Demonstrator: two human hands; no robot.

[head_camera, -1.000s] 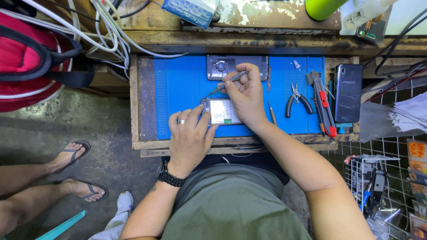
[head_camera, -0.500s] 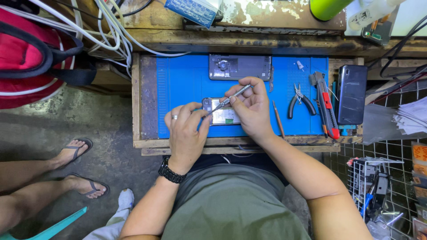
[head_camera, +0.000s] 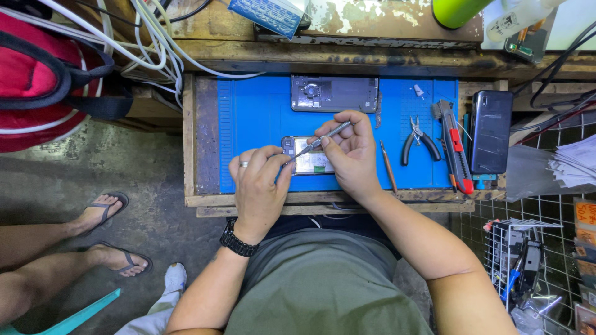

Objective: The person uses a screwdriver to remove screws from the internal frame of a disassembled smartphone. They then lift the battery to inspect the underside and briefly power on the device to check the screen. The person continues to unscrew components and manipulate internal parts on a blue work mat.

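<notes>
An opened phone body [head_camera: 308,162] lies on the blue work mat [head_camera: 261,111], its inner parts facing up. My left hand [head_camera: 259,186], with a ring and a black wristwatch, pinches the phone's left end and holds it down. My right hand [head_camera: 351,155] grips a slim grey screwdriver [head_camera: 323,139], and its tip touches the phone near the upper left corner. A detached grey back cover [head_camera: 334,93] rests on the mat above the hands.
Right of the hands lie a thin brown tool [head_camera: 388,167], black-handled pliers [head_camera: 417,141], a red and grey utility knife [head_camera: 455,147] and a dark phone [head_camera: 490,131]. White cables [head_camera: 149,37] and a red bag [head_camera: 37,80] are at upper left. Another person's sandalled feet [head_camera: 108,232] stand at left.
My right hand came down from the back cover with the screwdriver and set its tip on the opened phone. My left hand shifted slightly left along the phone.
</notes>
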